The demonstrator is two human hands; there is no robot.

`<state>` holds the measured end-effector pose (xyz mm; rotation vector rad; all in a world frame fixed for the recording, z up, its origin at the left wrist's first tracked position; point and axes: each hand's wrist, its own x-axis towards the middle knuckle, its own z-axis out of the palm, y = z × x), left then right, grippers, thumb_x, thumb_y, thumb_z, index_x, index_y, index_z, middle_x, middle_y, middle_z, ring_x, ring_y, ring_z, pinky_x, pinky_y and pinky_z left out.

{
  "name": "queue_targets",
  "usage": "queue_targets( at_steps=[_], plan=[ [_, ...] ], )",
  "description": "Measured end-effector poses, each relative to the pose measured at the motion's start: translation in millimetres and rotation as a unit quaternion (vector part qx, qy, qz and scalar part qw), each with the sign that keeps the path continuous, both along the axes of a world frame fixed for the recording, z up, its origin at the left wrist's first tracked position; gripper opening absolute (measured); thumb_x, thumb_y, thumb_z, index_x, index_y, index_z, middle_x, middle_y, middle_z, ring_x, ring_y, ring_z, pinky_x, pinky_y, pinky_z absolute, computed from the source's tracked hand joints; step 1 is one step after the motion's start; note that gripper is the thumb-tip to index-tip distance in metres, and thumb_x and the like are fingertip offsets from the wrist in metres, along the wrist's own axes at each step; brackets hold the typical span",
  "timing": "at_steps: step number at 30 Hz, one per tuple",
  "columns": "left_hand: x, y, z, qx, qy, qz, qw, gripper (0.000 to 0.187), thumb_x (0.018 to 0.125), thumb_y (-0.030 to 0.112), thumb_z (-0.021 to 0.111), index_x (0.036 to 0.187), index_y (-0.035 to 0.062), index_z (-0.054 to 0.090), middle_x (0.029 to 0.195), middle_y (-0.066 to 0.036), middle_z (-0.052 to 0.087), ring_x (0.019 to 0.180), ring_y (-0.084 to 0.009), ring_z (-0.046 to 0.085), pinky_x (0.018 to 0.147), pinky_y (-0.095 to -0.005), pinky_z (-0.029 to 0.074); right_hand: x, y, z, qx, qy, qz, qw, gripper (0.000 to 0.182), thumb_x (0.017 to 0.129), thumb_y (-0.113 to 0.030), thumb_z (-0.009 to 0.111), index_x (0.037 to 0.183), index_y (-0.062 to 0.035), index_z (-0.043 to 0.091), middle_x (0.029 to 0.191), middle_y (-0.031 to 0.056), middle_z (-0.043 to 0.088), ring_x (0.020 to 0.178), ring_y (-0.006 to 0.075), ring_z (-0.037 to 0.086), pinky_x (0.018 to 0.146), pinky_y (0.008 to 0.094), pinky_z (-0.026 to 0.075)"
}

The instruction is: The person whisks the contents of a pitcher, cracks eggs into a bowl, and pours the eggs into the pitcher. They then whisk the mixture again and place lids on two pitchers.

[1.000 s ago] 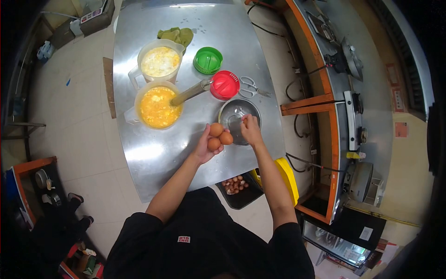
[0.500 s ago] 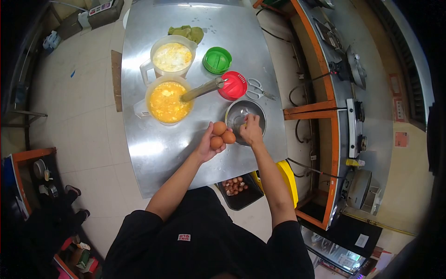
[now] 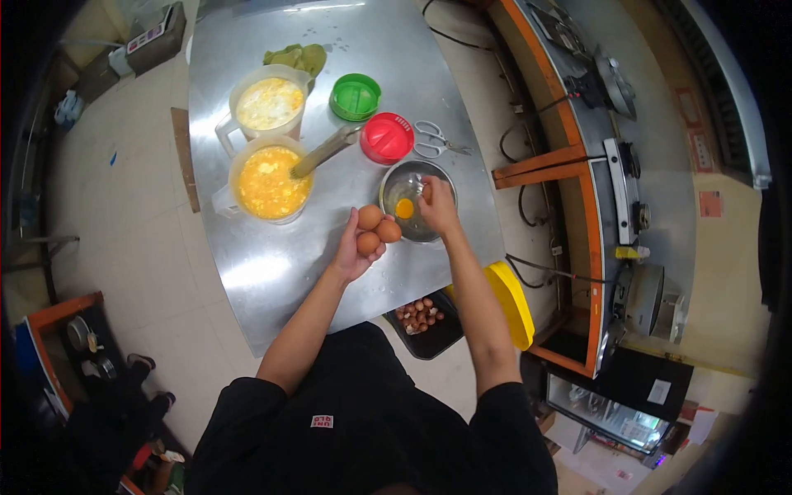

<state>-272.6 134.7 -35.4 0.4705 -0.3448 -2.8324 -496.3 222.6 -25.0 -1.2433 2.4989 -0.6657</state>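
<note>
Near the desk's right edge, the right hand grips eggshell over the round steel bowl; the left hand just beside holds three brown eggs.

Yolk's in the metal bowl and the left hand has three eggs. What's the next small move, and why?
Probably drop the shell from the right hand aside, since a yolk already lies in the round steel bowl; then take one of the brown eggs from the left hand.

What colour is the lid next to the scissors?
Red. The lid lies on the steel table left of the scissors; the head view shows it.
</note>
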Motion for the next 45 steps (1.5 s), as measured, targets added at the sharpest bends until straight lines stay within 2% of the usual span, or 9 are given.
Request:
queue_targets(
  at_steps=[5, 11, 14, 17, 19, 23, 32, 38, 45],
  plan=[
    [-0.9, -0.8, -1.2, -0.013, -0.026, 0.013, 0.999, 0.066, 0.096, 0.066, 0.034, 0.116, 0.0066, 0.055, 0.113, -0.009, 0.062, 0.057, -0.011, 0.051, 0.043, -0.019, 0.037, 20.3, 83.8, 44.4, -0.166, -0.212, -0.222, 0.937, 0.038, 0.087, -0.015, 0.07, 0.12, -0.0087, 0.053, 0.088, 0.0042, 0.061, 0.068, 0.01, 0.061, 0.047, 0.0241, 0.049],
    [-7.5, -2.2, -2.0, 0.003, -0.025, -0.014, 1.0, 0.064, 0.097, 0.064, 0.034, 0.116, 0.007, 0.055, 0.11, -0.008, 0.063, 0.059, -0.011, 0.052, 0.044, -0.0192, 0.038, 68.4, 262.6, 50.4, 0.014, -0.251, -0.345, 0.904, 0.041, 0.083, -0.023, 0.075, 0.117, -0.0044, 0.062, 0.102, 0.0131, 0.066, 0.086, 0.0211, 0.064, 0.074, 0.0328, 0.055],
    [-16.7, 3.5, 0.8, -0.021, -0.036, -0.018, 0.999, 0.065, 0.097, 0.065, 0.034, 0.117, 0.0069, 0.056, 0.107, -0.007, 0.063, 0.059, -0.0113, 0.052, 0.045, -0.0199, 0.039, 70.7, 364.7, -43.1, 0.207, 0.166, -0.18, 0.947, 0.042, 0.088, -0.028, 0.071, 0.123, -0.0069, 0.062, 0.105, 0.0114, 0.064, 0.09, 0.0174, 0.064, 0.074, 0.0289, 0.054],
    [-23.8, 10.3, 4.6, -0.047, -0.049, -0.044, 0.997, 0.067, 0.096, 0.066, 0.033, 0.118, 0.0067, 0.056, 0.104, -0.007, 0.062, 0.059, -0.0117, 0.053, 0.046, -0.0206, 0.039, 67.9, 315.4, -35.0, 0.085, -0.009, -0.267, 0.96, 0.04, 0.091, -0.032, 0.068, 0.122, -0.0073, 0.063, 0.117, 0.0094, 0.062, 0.101, 0.0185, 0.061, 0.086, 0.0314, 0.052],
    [-24.8, 16.3, 5.0, -0.076, -0.037, -0.088, 0.993, 0.068, 0.096, 0.067, 0.033, 0.118, 0.0066, 0.057, 0.102, -0.007, 0.063, 0.059, -0.0116, 0.053, 0.046, -0.0207, 0.038, 77.1, 237.4, -10.7, -0.131, -0.287, -0.316, 0.895, 0.03, 0.093, -0.021, 0.065, 0.118, -0.0056, 0.064, 0.124, 0.0101, 0.058, 0.101, 0.0206, 0.062, 0.085, 0.0291, 0.052],
    [-27.5, 28.1, 13.8, -0.096, -0.035, -0.164, 0.981, 0.07, 0.096, 0.068, 0.032, 0.119, 0.0063, 0.057, 0.095, -0.004, 0.064, 0.061, -0.0104, 0.054, 0.047, -0.0207, 0.038, 101.6, 113.6, 41.2, -0.243, -0.481, -0.193, 0.82, 0.04, 0.096, -0.021, 0.061, 0.134, -0.0117, 0.052, 0.119, 0.0071, 0.059, 0.097, 0.016, 0.063, 0.077, 0.0278, 0.053],
    [-36.2, 19.8, 21.9, -0.301, -0.136, -0.113, 0.937, 0.055, 0.101, 0.053, 0.037, 0.129, 0.0057, 0.043, 0.092, -0.007, 0.06, 0.067, -0.0137, 0.063, 0.048, -0.025, 0.048, 79.6, 71.9, 37.8, -0.351, -0.555, -0.282, 0.7, 0.03, 0.09, -0.009, 0.042, 0.118, -0.0046, 0.05, 0.101, 0.0128, 0.055, 0.078, 0.0225, 0.063, 0.07, 0.0292, 0.056],
    [-55.1, 20.8, 10.2, -0.391, -0.134, -0.119, 0.903, 0.05, 0.101, 0.046, 0.044, 0.126, 0.0037, 0.04, 0.087, -0.01, 0.058, 0.057, -0.0147, 0.062, 0.041, -0.0259, 0.047, 73.6, 38.0, 34.6, -0.24, -0.471, -0.244, 0.813, 0.022, 0.093, -0.023, 0.04, 0.107, -0.012, 0.053, 0.082, 0.0028, 0.053, 0.066, 0.0117, 0.051, 0.052, 0.0248, 0.041],
    [-58.6, 12.5, 10.6, -0.418, -0.147, -0.112, 0.89, 0.053, 0.1, 0.047, 0.048, 0.124, 0.0015, 0.04, 0.072, -0.008, 0.059, 0.054, -0.0145, 0.06, 0.04, -0.0268, 0.047, 74.1, 28.9, 27.0, -0.223, -0.433, -0.282, 0.827, 0.02, 0.094, -0.023, 0.042, 0.105, -0.0138, 0.055, 0.069, -0.0034, 0.044, 0.054, 0.0069, 0.04, 0.043, 0.0215, 0.03]
  ],
)
